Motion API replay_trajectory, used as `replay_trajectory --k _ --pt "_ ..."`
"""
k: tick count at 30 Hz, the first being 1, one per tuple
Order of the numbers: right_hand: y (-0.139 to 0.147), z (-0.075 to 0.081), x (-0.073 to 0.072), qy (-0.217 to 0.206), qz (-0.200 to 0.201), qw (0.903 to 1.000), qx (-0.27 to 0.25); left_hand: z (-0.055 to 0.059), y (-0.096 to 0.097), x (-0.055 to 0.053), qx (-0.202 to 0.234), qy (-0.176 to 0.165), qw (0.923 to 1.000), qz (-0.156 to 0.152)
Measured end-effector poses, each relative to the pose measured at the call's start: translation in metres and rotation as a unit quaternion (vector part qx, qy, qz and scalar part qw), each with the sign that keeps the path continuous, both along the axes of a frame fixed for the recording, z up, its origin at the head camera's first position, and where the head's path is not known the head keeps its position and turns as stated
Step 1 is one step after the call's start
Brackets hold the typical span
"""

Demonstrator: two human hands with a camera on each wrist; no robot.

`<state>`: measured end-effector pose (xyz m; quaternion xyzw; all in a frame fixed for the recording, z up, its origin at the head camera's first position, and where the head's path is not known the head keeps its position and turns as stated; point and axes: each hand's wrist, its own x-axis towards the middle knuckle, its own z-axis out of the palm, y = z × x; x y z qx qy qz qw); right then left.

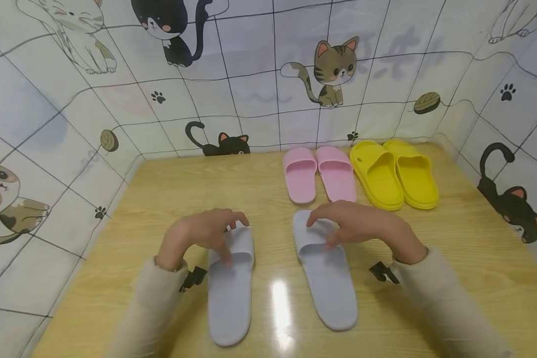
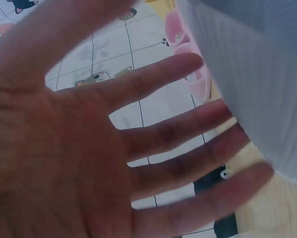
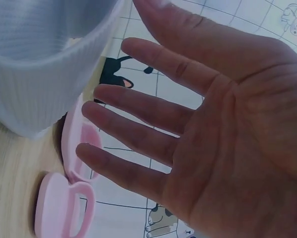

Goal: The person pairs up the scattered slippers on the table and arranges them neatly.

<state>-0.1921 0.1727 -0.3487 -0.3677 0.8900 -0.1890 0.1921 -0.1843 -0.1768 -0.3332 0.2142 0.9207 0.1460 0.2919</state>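
Note:
Two pale grey slippers lie apart on the wooden surface, toes facing the wall. Over the strap of the left grey slipper (image 1: 229, 308) hovers my left hand (image 1: 206, 231), thumb and fingers spread. In the left wrist view its fingertips reach the edge of that slipper's strap (image 2: 258, 99); whether they touch, I cannot tell. My right hand (image 1: 358, 221) is above the strap of the right grey slipper (image 1: 331, 293), thumb and fingers parted. The right wrist view shows its fingers extended beside the strap (image 3: 39, 94), with nothing held.
A pair of pink slippers (image 1: 301, 186) stands at the back, just beyond the right grey slipper. Yellow slippers (image 1: 382, 186) sit beside them on the right. A cat-patterned wall covering (image 1: 250, 89) encloses the back and sides of the wooden surface (image 1: 183, 184).

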Motion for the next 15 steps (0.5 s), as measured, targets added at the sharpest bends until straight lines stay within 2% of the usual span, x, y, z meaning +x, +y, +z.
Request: replay_trajectory --k 7,15 --pt "0.0006 -0.0032 -0.0022 -0.014 -0.014 0.9996 0.018 -0.0059 0.0040 -0.0056 -0.010 0.007 0.9999 -0.009" --pt "-0.0049 -0.0071 -0.0041 -0.001 0.012 0.9999 -0.003 -0.0049 -0.0032 -0.0072 -0.012 0.006 0.9999 -0.010"
